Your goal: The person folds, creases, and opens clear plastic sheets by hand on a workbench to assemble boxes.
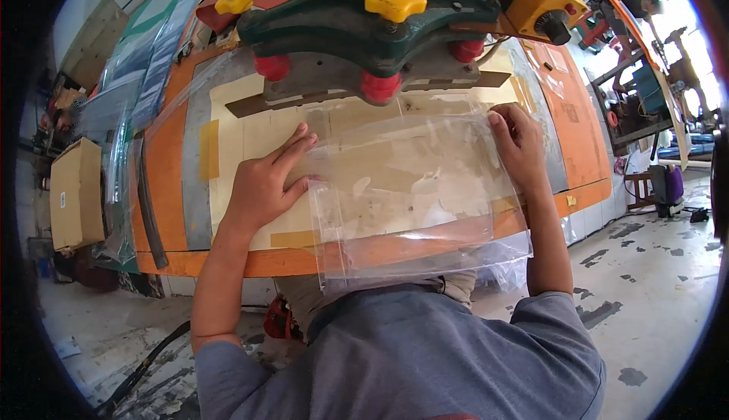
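A clear plastic sheet (410,184), folded or layered like a pouch, lies over the cream work surface (262,135) of a press, its near edge hanging past the table front toward my lap. At its left edge my left hand (267,181) rests with fingers stretched and thumb apart, the fingertips by the plastic. My right hand (520,143) has its fingers curled and pinched at the far right corner of the sheet. Just beyond the sheet's far edge hangs the green press head (372,29), with a thin metal bar (266,102) beneath it.
Yellow star knobs (395,1) and red knobs (380,86) sit on the press head. A yellow control box (543,6) with a black dial is at the upper right. Left are stacked plastic sheets (152,55), a dark strip (148,200) and a cardboard box (76,196). The table rim is orange (171,253).
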Motion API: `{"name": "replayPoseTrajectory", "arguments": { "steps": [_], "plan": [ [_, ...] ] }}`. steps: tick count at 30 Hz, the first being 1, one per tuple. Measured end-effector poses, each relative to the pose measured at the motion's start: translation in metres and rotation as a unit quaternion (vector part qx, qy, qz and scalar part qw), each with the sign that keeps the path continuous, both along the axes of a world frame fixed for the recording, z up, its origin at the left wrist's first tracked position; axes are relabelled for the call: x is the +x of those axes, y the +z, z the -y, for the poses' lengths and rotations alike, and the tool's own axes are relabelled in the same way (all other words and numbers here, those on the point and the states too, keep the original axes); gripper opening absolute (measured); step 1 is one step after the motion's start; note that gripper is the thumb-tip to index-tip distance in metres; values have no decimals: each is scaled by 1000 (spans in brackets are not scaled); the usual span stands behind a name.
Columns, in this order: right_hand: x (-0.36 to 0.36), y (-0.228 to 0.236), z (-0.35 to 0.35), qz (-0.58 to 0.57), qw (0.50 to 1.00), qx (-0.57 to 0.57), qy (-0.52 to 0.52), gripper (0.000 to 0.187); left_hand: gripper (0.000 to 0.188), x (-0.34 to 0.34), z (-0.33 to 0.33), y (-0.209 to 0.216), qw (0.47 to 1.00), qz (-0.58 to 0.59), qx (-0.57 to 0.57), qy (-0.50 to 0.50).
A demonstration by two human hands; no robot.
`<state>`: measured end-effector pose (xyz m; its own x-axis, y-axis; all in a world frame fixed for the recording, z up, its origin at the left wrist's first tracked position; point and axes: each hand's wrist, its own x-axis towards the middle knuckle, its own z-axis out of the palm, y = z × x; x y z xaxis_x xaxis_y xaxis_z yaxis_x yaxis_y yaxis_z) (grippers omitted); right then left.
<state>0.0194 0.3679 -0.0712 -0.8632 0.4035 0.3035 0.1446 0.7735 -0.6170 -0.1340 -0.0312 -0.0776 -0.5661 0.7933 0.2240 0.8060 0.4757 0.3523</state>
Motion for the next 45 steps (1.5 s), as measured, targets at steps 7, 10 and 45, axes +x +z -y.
{"name": "replayPoseTrajectory", "arguments": {
  "steps": [7,10,45],
  "plan": [
    [3,0,-4,5,999,-13,49,23,71,-1,0,-2,1000,16,9,-3],
    [4,2,-4,0,998,-10,61,23,72,-1,0,-1,1000,17,3,-2],
    [-2,4,3,37,995,-91,7,25,70,-1,-3,1,1000,30,2,-1]
  ]
}}
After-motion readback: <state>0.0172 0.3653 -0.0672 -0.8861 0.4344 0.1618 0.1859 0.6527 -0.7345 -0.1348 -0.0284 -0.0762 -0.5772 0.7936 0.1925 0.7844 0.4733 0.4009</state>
